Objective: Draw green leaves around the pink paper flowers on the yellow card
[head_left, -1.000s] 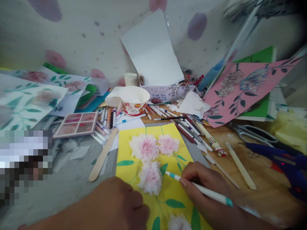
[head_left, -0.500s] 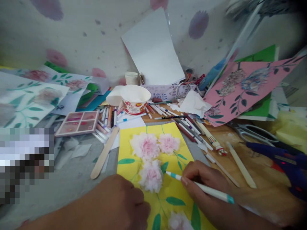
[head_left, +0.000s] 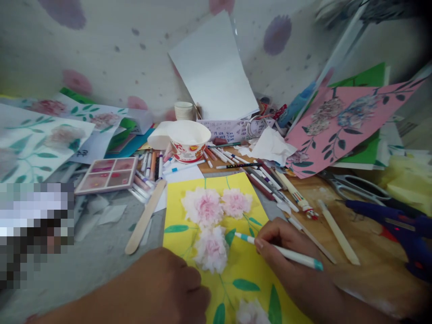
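A yellow sheet [head_left: 182, 198] lies in front of me with fluffy pale pink paper flowers [head_left: 212, 249] on it and green drawn stems and leaves [head_left: 246, 285]. My right hand [head_left: 283, 243] pinches a white felt-tip pen [head_left: 295, 255] with teal bands. The pen's tip is at the edge of a small green leaf [head_left: 230, 236] beside the middle flower. Over the sheet's lower left edge rests my left hand [head_left: 172, 283], its fingers curled in. Whether it holds anything is hidden.
A wooden craft stick [head_left: 146, 218] and a four-part palette [head_left: 107, 173] lie to the left. Behind the sheet are a paper bowl [head_left: 189, 140] and several markers. Scissors [head_left: 357, 188], a blue glue gun [head_left: 388, 218] and a pink flower picture [head_left: 357, 121] are on the right.
The pen's tip has moved slightly up along the small leaf, and my right hand has shifted up a little with it. My left hand stays on the sheet's edge.
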The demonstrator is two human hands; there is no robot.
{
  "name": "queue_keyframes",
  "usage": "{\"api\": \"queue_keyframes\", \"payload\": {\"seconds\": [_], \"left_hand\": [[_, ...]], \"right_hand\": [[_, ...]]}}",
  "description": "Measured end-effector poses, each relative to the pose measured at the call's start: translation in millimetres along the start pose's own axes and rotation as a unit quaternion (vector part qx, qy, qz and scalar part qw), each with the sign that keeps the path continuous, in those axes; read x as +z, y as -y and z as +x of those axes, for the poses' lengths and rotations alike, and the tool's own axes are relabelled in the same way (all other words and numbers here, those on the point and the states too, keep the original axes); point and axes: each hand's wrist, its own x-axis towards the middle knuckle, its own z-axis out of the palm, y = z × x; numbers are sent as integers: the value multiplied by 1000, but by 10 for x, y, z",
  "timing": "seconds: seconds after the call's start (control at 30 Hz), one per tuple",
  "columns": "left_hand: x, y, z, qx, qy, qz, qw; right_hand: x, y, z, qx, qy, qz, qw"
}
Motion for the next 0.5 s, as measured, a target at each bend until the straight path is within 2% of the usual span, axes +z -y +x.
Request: {"api": "queue_keyframes", "payload": {"seconds": [0.07,0.17,0.2,0.3,0.37,0.43,0.5], "left_hand": [[9,7,4,7,1,-3,1000],[23,17,-1,2,-14,-11,1000],[17,18,-6,0,-18,-15,1000],[-43,28,-35,-1,-47,-28,998],[-101,59,-69,-22,-131,-54,990],[-147,122,-110,-55,-265,-89,959],[-166,212,-149,-101,-377,-106,915]], "right_hand": [[5,-14,-20,2,11,10,1000],[18,-16,-38,-33,77,50,995],[25,-16,-27,-32,78,66,994],[10,-12,68,22,-13,125,992],[-84,-18,135,45,-86,175,980],[-266,-75,110,5,-130,203,970],[-509,-228,-62,-73,-107,147,980]]}}
